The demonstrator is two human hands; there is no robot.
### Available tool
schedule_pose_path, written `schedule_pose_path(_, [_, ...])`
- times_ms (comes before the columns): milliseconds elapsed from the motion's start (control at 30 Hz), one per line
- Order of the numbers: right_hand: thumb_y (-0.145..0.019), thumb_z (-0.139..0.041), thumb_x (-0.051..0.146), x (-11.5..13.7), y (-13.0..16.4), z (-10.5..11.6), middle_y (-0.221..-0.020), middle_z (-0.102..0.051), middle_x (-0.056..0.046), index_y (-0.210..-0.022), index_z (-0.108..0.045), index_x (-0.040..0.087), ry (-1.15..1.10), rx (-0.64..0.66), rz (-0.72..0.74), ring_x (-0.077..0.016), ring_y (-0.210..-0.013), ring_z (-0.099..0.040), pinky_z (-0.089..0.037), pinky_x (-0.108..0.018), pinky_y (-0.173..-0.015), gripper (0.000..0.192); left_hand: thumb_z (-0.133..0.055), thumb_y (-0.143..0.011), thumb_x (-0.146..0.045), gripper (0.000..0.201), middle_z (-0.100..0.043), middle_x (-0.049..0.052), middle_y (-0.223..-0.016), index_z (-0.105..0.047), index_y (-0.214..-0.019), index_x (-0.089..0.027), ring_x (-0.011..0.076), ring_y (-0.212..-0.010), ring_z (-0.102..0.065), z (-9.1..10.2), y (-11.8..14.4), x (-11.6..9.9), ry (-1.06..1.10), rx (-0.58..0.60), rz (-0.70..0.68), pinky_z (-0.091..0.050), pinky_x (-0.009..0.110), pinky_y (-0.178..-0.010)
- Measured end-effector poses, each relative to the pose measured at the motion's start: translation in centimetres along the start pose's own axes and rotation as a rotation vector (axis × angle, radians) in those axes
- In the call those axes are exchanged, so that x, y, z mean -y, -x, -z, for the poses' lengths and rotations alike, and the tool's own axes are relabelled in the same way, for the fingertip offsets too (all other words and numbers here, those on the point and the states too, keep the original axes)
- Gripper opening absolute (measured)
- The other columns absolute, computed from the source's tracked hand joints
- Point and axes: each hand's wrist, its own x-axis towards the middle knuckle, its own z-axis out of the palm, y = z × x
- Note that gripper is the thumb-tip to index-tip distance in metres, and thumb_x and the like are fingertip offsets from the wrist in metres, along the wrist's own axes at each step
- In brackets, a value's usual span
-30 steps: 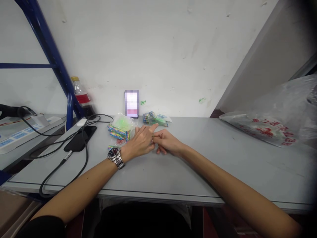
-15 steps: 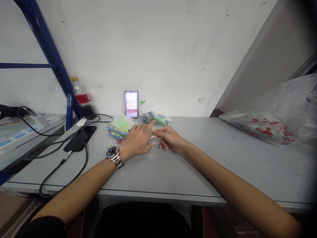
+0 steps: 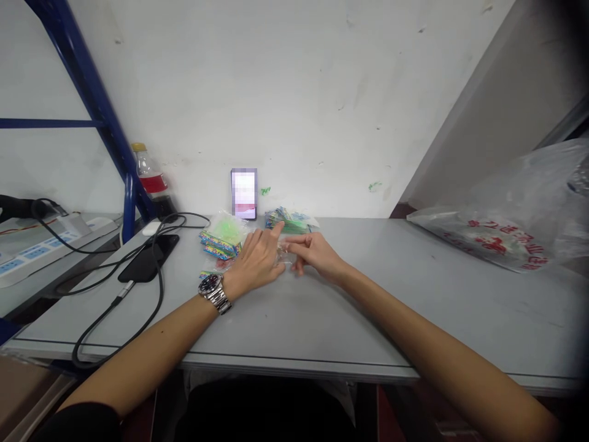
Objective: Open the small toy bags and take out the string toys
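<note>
Two bare forearms reached forward from the bottom of the head view and met at the far middle of a grey surface. The left hand, a metal watch on its wrist, lay palm down with its fingers spread and pointing toward one o'clock. The right hand came in from four o'clock, its fingers curled narrow and pinched on a small clear packet.

That packet sat between the two hands, touching both: at the left hand's three o'clock, at the right hand's nine o'clock. It was thin and see-through; whether the left fingers also gripped it or only pressed on it could not be told. Its long axis seemed to run left to right, though it was too small to be sure.

Just beyond the fingertips, at twelve o'clock, lay a stack of green packets; the two hands were about equally near it. At the left hand's eleven o'clock was a heap of bright striped packets. An upright phone leaned on the wall behind them.
</note>
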Motion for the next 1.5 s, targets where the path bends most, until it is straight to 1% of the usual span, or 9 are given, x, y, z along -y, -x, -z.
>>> schedule_pose_path(133, [-0.077,-0.067,0.036,0.4,0.0,0.5,-0.078,-0.073,-0.006,-0.078,-0.071,0.015,0.083,-0.229,0.137,-0.0178,-0.071,-0.068,-0.053,-0.034,-0.080,0.021,-0.059,-0.080,-0.031,0.079,-0.051,0.018,-0.122,-0.017,-0.144,-0.012,0.0332,-0.107,-0.051,0.0,-0.2,0.0,0.116,-0.021,0.148,-0.042,0.051,-0.089])
schedule_pose_path(233, [-0.077,-0.065,0.036,0.3,-0.1,0.6,-0.073,-0.069,-0.005,-0.078,-0.068,0.016,0.138,-0.289,0.239,-0.0190,-0.072,-0.066,-0.052,-0.035,-0.077,0.020,-0.067,-0.076,-0.041,0.090,-0.049,0.016,-0.124,-0.015,-0.145,-0.018,0.0337,-0.113,-0.050,0.2,-0.4,-0.2,0.301,-0.026,0.238,-0.042,0.052,-0.092])
schedule_pose_path(333, [-0.075,-0.063,0.028,0.1,-0.2,0.8,-0.072,-0.064,-0.003,-0.083,-0.066,0.017,0.146,-0.295,0.328,-0.0178,-0.073,-0.061,-0.049,-0.034,-0.074,0.015,-0.066,-0.077,-0.050,0.092,-0.051,0.015,-0.121,-0.013,-0.145,-0.020,0.0295,-0.107,-0.055,0.4,-0.5,-0.4,0.506,0.009,0.302,-0.045,0.046,-0.090])
schedule_pose_path(467, [-0.068,-0.056,0.018,-0.1,-0.2,1.3,-0.067,-0.057,0.002,-0.088,-0.061,0.019,0.080,-0.221,0.373,-0.0142,-0.067,-0.053,-0.044,-0.032,-0.068,0.020,-0.048,-0.091,-0.046,0.064,-0.060,0.011,-0.104,-0.023,-0.142,-0.017,0.0207,-0.084,-0.061,0.5,-0.7,-0.1,0.687,0.030,0.385,-0.048,0.038,-0.079])
schedule_pose_path(633, [-0.063,-0.053,0.013,-0.1,-0.2,1.5,-0.067,-0.057,0.003,-0.090,-0.058,0.019,-0.015,-0.093,0.373,-0.0138,-0.067,-0.052,-0.041,-0.030,-0.064,0.028,-0.046,-0.092,-0.030,0.034,-0.065,0.004,-0.083,-0.048,-0.123,-0.017,0.0181,-0.078,-0.061,-0.6,-1.1,1.0,0.850,0.022,0.484,-0.047,0.034,-0.078])
schedule_pose_path(833, [-0.065,-0.055,0.013,-0.2,-0.2,1.7,-0.070,-0.060,0.001,-0.094,-0.057,0.020,-0.007,-0.031,0.361,-0.0144,-0.067,-0.052,-0.041,-0.031,-0.064,0.029,-0.058,-0.084,-0.025,0.015,-0.061,0.001,-0.071,-0.060,-0.094,-0.015,0.0132,-0.066,-0.057,-0.8,-1.4,1.4,1.101,0.038,0.501,-0.043,0.025,-0.062])
schedule_pose_path(1100, [-0.064,-0.068,0.019,-0.4,-0.4,1.6,-0.100,-0.064,-0.002,-0.109,-0.045,0.026,-0.052,-0.242,0.299,-0.0141,-0.070,-0.059,-0.048,-0.034,-0.067,0.051,-0.064,-0.080,-0.026,0.012,-0.058,-0.001,-0.068,-0.059,-0.082,-0.015,0.0113,-0.064,-0.055,-0.4,-1.6,1.4,1.246,-0.149,0.539,-0.043,0.023,-0.062])
schedule_pose_path(1267, [-0.070,-0.068,0.025,-0.4,-0.5,1.7,-0.071,-0.068,0.001,-0.105,-0.049,0.022,-0.092,-0.213,0.176,-0.0157,-0.064,-0.060,-0.048,-0.037,-0.070,0.040,-0.065,-0.079,-0.025,0.011,-0.061,0.000,-0.067,-0.060,-0.079,-0.015,0.0115,-0.064,-0.057,-0.7,-1.6,1.7,1.285,-0.212,0.582,-0.045,0.024,-0.064])
schedule_pose_path(1500, [-0.065,-0.067,0.020,-0.4,-0.7,1.8,-0.073,-0.070,-0.003,-0.079,-0.066,0.019,-0.188,-0.204,0.191,-0.0142,-0.062,-0.060,-0.047,-0.035,-0.070,0.014,-0.061,-0.077,-0.017,0.009,-0.063,-0.001,-0.065,-0.063,-0.085,-0.016,0.0110,-0.061,-0.056,0.0,-1.6,1.5,1.291,-0.250,0.566,-0.043,0.023,-0.062])
